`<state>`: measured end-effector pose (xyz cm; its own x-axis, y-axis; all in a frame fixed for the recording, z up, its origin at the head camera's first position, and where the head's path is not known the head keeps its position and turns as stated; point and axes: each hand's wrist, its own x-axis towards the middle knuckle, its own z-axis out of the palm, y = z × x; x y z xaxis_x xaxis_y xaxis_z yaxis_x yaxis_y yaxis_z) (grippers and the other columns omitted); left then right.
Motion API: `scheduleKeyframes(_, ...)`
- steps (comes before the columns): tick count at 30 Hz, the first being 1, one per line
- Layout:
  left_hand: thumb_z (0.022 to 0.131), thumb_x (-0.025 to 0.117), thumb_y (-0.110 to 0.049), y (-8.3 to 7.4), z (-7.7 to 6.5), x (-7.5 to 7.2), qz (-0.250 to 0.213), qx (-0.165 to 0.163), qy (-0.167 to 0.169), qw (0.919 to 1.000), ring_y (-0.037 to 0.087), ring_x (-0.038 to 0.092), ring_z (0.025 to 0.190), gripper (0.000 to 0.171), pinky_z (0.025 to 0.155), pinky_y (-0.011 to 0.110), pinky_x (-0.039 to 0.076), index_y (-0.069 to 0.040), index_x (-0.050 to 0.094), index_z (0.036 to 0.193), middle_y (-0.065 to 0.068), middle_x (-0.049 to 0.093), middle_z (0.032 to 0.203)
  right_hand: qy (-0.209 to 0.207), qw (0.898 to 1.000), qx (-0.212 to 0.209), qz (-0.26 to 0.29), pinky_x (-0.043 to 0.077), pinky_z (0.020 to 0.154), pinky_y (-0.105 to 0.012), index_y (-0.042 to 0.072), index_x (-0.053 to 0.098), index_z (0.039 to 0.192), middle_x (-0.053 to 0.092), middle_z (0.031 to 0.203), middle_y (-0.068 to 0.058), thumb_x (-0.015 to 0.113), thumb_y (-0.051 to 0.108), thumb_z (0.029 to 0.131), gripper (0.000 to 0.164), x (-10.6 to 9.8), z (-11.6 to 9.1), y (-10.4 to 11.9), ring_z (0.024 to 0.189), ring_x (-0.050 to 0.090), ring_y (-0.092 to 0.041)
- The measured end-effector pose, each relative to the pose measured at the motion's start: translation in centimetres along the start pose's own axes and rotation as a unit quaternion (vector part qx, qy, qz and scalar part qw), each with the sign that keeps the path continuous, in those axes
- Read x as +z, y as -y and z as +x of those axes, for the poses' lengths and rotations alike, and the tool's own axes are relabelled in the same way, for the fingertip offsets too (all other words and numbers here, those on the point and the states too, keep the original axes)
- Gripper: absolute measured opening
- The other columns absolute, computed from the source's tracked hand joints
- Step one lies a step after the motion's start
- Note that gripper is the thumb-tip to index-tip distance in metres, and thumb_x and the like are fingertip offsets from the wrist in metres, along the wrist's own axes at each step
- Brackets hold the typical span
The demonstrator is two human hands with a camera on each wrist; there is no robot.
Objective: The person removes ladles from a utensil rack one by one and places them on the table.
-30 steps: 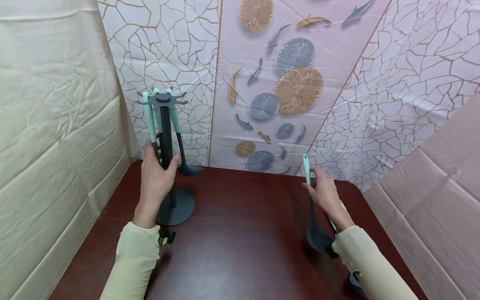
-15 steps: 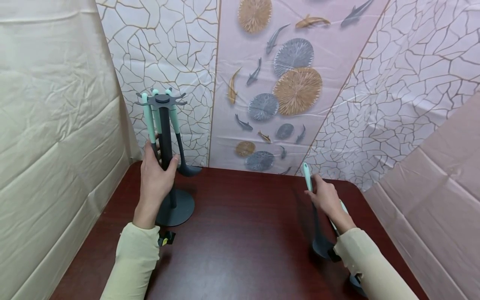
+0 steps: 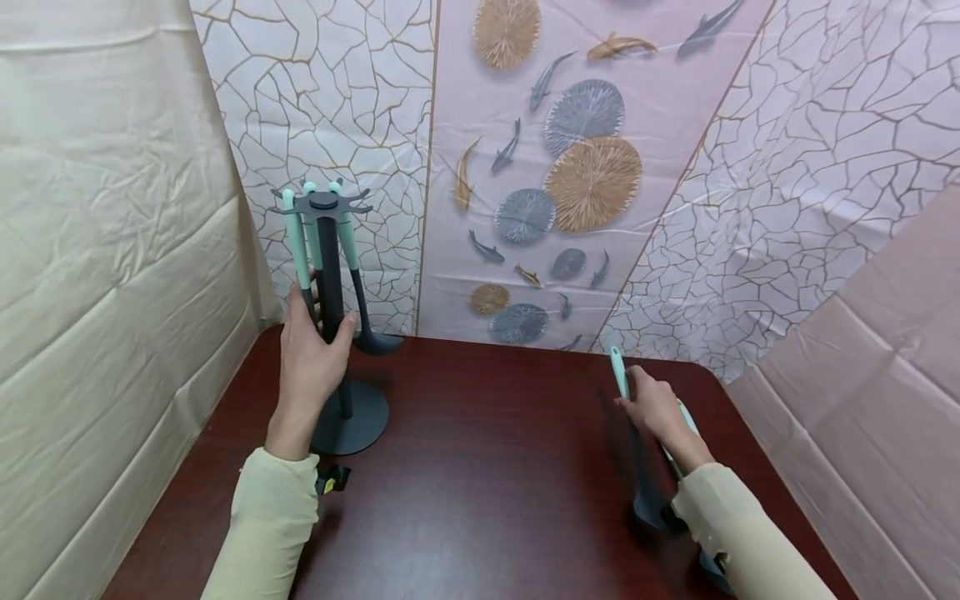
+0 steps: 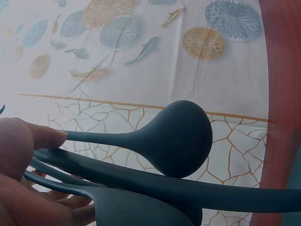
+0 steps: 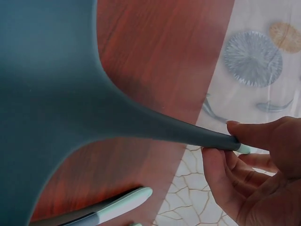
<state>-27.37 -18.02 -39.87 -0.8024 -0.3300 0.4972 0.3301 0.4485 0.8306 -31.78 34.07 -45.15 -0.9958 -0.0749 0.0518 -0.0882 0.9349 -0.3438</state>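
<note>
My left hand [image 3: 311, 367] grips the dark post of a utensil stand [image 3: 328, 267] on the table's left side. From its hooked top hang several mint-handled kitchen utensils, among them a ladle [image 4: 178, 141] right by my left thumb in the left wrist view. On the right, my right hand [image 3: 656, 412] pinches a cooking utensil [image 5: 47, 94] between thumb and fingers, where its dark neck meets the mint handle. Its broad dark head slants down toward the table, partly hidden by my sleeve in the head view; I cannot tell whether it is a spoon or a turner.
Another mint-handled utensil [image 5: 127, 205] lies on the red-brown table [image 3: 480, 467] under my right forearm. A dark rounded piece [image 3: 712, 571] shows beside the right sleeve. Patterned cloth [image 3: 525, 275] stands along the back edge, with plain cloth on both sides.
My right hand has lowered the utensil toward the table, moving slightly right and nearer to me. My left hand stays on the stand's post.
</note>
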Motion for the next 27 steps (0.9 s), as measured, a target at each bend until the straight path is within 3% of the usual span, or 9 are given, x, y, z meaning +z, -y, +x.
scheduleKeyframes(11,0.103,0.068,-0.019,0.1,0.0,0.1,-0.004,0.008,-0.001,1.0,0.038,0.063,0.113,0.075,0.092,0.059,0.054,-0.018,0.028,0.166,0.02,0.054,0.14,0.054,0.997,0.045,0.03,0.053,0.046,-0.035,-0.004,0.043,0.144,0.063,0.074,-0.013,0.073,0.011,0.1,0.055,1.1,-0.6,-1.0,0.046,0.062,-0.021)
scheduleKeyframes(27,0.103,0.069,-0.016,0.1,0.1,0.1,-0.002,0.006,-0.004,1.0,0.038,0.064,0.109,0.075,0.09,0.059,0.054,-0.014,0.029,0.165,0.021,0.055,0.142,0.083,0.993,0.069,0.043,0.055,0.045,-0.037,-0.005,0.039,0.147,0.061,0.084,-0.019,0.072,0.007,0.1,0.06,2.7,-1.2,-1.9,0.049,0.062,-0.023)
